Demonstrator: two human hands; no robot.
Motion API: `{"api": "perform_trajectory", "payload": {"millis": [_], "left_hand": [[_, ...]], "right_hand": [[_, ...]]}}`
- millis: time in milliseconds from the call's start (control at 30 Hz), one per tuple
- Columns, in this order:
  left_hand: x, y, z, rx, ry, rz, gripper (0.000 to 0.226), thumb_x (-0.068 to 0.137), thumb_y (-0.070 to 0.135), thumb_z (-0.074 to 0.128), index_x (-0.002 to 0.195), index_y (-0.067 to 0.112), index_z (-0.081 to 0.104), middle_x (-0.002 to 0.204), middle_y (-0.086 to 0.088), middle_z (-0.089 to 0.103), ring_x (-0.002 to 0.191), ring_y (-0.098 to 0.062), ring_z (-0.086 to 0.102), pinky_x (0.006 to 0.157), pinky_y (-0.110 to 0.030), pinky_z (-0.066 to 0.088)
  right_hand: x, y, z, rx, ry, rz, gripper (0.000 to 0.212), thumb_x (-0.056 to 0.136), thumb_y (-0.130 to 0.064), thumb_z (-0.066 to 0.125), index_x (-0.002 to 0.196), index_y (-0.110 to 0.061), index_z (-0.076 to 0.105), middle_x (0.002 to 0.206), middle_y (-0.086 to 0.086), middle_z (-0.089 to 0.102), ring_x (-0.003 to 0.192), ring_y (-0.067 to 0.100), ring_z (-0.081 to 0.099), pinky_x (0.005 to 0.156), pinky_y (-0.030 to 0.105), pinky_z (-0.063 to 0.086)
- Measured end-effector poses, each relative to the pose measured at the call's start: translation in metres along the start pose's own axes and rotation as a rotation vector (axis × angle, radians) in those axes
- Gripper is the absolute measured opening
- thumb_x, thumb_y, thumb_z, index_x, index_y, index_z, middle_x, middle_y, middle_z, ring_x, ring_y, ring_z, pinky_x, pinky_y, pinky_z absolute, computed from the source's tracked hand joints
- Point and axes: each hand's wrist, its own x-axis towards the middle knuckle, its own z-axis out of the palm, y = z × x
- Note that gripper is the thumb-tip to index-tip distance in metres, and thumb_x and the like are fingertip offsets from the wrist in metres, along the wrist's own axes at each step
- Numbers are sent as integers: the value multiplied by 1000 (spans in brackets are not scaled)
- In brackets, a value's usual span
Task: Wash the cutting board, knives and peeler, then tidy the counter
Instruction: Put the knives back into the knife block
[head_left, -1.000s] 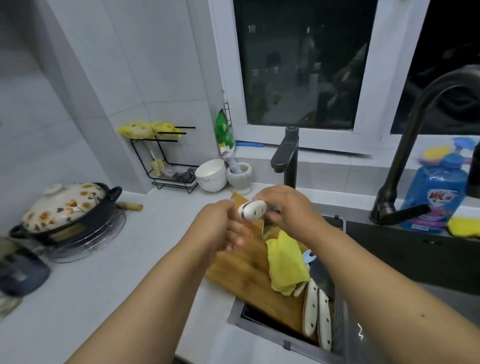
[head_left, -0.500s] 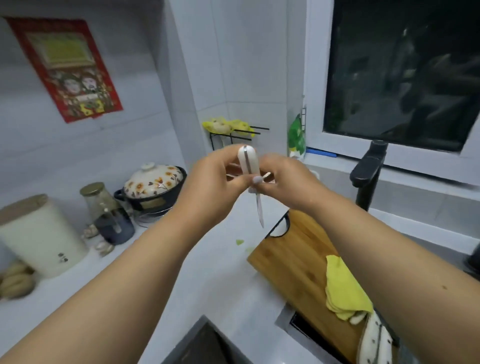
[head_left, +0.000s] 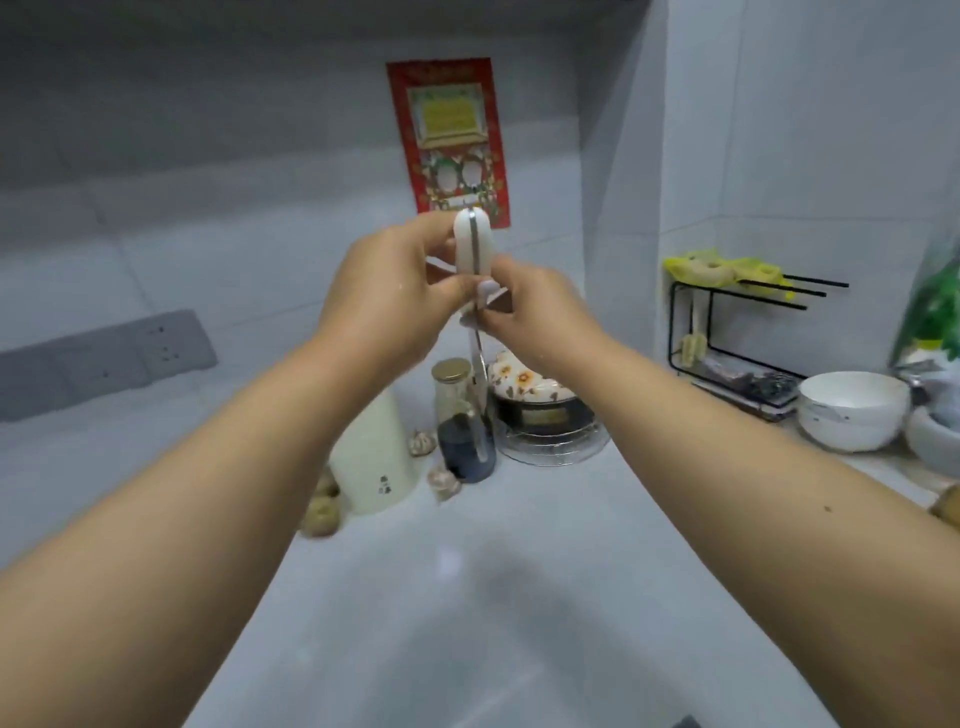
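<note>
Holding a white-handled knife (head_left: 474, 248) upright at frame centre, both hands meet above the counter (head_left: 467, 597): I see the left hand (head_left: 387, 288) curled round the handle from the left and the right hand (head_left: 530, 317) pinching it lower down. Its thin blade points downward, overlapping a dark-filled glass jar (head_left: 460, 421) behind it, so the tip is hard to make out. Below the hands, the counter lies open across the lower middle of the frame. Along the back edge stand a cream canister (head_left: 376, 457), the jar and a flowered pot (head_left: 535, 395) on a wire trivet, close together. At right, a black wire rack (head_left: 727, 332) and a white bowl (head_left: 852, 415) sit near the wall; a wooden edge at far right is cut off. Small brownish items beside the canister are too blurred for me to identify. A red poster (head_left: 449, 135) hangs on the wall, upper centre, and grey sockets (head_left: 104, 358) sit at left.
</note>
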Motion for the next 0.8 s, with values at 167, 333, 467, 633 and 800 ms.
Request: {"api": "perform_trajectory", "payload": {"millis": [167,333,467,633,800], "left_hand": [[26,-62,-47,105,67,-36,23,81,31,74,101,39,65,96,17,67,85,-3,66,78,-29,53],[47,-120,-65,162,122,-61,28,82,33,72,109,34,66,102,13,66,89,-11,64,82,-35,51],[62,-160,-64,195,159,-73,31,82,37,70,112,34,64,107,11,66,93,-15,63,82,-37,51],[80,-198,-55,202,166,-81,33,82,40,69,114,34,63,107,9,65,93,-15,62,80,-37,51],[92,-224,-43,219,152,-88,28,83,42,67,110,33,64,106,8,65,92,-17,61,79,-39,51]], "right_hand": [[63,-27,70,78,8,-43,26,87,-20,65,113,-19,62,96,-4,67,87,13,63,73,27,50],[114,-36,129,144,4,-10,31,87,-15,61,118,-17,60,101,2,68,92,18,65,82,38,56],[141,-29,163,148,-18,14,34,87,-15,59,121,-17,58,103,4,67,92,19,65,82,41,56],[163,-16,186,133,-44,48,31,90,-13,58,120,-20,58,100,-1,66,90,12,64,71,19,52],[175,-4,202,142,-46,47,30,89,-9,57,117,-21,60,89,-8,62,76,-6,58,59,7,41]]}}
